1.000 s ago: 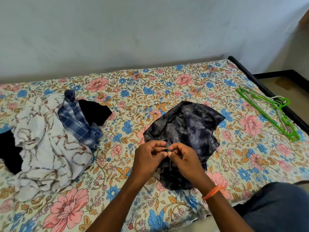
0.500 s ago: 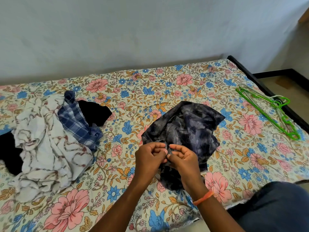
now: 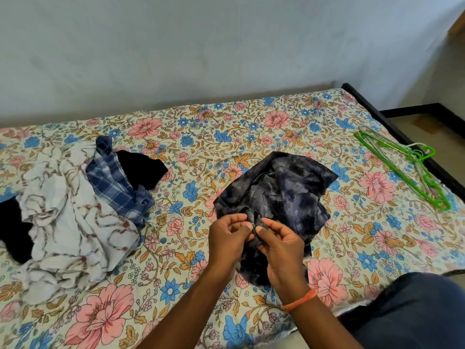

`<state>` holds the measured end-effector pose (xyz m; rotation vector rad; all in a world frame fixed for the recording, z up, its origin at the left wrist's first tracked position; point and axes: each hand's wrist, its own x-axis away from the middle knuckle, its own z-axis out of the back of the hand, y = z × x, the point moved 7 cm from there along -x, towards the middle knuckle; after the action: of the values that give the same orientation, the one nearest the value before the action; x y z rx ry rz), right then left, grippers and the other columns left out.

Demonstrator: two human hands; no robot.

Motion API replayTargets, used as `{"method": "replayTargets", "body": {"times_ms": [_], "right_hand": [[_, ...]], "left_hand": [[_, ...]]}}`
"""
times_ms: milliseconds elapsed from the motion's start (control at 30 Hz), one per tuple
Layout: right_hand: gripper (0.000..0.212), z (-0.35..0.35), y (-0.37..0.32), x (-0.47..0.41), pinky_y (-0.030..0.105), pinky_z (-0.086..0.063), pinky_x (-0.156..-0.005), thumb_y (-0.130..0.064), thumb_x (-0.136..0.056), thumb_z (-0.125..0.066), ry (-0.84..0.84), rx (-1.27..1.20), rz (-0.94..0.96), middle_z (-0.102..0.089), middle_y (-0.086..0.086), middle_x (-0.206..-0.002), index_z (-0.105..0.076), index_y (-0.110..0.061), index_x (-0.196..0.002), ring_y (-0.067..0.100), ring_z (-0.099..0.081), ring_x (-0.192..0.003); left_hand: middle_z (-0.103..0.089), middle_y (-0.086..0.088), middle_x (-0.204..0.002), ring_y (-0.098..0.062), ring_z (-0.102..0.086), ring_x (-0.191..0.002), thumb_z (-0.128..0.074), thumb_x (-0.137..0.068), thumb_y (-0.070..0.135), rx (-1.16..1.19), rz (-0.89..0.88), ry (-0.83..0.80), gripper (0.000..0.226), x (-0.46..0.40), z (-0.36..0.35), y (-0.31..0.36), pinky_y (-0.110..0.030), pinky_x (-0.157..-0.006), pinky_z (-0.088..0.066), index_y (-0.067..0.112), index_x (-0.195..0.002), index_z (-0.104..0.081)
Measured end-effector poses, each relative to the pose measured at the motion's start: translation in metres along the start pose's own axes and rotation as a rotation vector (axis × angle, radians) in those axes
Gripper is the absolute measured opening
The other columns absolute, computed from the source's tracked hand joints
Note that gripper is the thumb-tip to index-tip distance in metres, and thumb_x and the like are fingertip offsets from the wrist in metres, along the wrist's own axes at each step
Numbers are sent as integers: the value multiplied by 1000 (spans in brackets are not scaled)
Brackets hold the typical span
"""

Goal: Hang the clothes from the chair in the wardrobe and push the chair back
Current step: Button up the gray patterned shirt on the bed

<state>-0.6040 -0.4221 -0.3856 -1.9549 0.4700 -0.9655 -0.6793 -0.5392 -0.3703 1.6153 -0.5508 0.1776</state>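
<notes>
A dark blue mottled shirt (image 3: pixel 281 195) lies crumpled in the middle of the floral bed sheet (image 3: pixel 191 152). My left hand (image 3: pixel 227 238) and my right hand (image 3: pixel 279 245) meet over its near edge, and both pinch a small fold of the fabric, with a pale button showing between the fingertips. On the left sits a pile of clothes: a white patterned garment (image 3: pixel 65 220), a blue checked shirt (image 3: pixel 118 182) and black cloth (image 3: pixel 141 168). Green hangers (image 3: pixel 412 167) rest at the bed's right edge. No chair or wardrobe is in view.
A pale wall runs behind the bed. The bed's black frame (image 3: pixel 377 114) borders the right side, with bare floor beyond it. My knee in dark trousers (image 3: pixel 412 313) is at the lower right, against the bed's near edge.
Both hands stayed on the dark shirt's near edge and their fingers shifted on the fold. The shirt's near part bunched slightly. The pile and hangers did not move.
</notes>
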Motion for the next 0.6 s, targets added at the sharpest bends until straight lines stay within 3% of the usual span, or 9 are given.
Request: {"method": "replayTargets", "body": {"times_ms": [100, 300, 433, 600], "right_hand": [[25, 1, -9, 4, 33, -59, -71, 6, -80, -74, 35, 52, 81, -74, 12, -83, -70, -4, -102, 22, -71, -77], [32, -2, -24, 10, 38, -60, -77, 0, -79, -77, 18, 177, 180, -74, 13, -90, -65, -11, -107, 27, -73, -85], [37, -9, -39, 18, 25, -58, -69, -2, -81, -77, -10, 293, 283, -75, 7, -86, -62, -16, -112, 17, -74, -79], [38, -14, -49, 24, 20, -56, -64, -5, -80, -79, -16, 393, 371, -74, 4, -81, -60, -19, -109, 12, -72, -74]], "left_hand": [[-73, -13, -93, -19, -72, -84, -66, -89, -1, 20, -21, -3, 19, 2, -3, 1, -29, -76, -60, 13, -101, -68], [-70, -12, -93, -16, -71, -84, -65, -90, -2, -4, -105, -41, 21, 5, -5, 9, -26, -75, -58, 12, -105, -68], [-71, -9, -89, -16, -70, -82, -67, -89, 1, -50, -190, -12, 19, 8, -2, 15, -29, -77, -59, 14, -102, -69], [-71, -1, -87, -9, -70, -80, -68, -89, 4, -133, -277, 49, 17, 14, -2, 21, -23, -73, -58, 16, -101, -69]]}}
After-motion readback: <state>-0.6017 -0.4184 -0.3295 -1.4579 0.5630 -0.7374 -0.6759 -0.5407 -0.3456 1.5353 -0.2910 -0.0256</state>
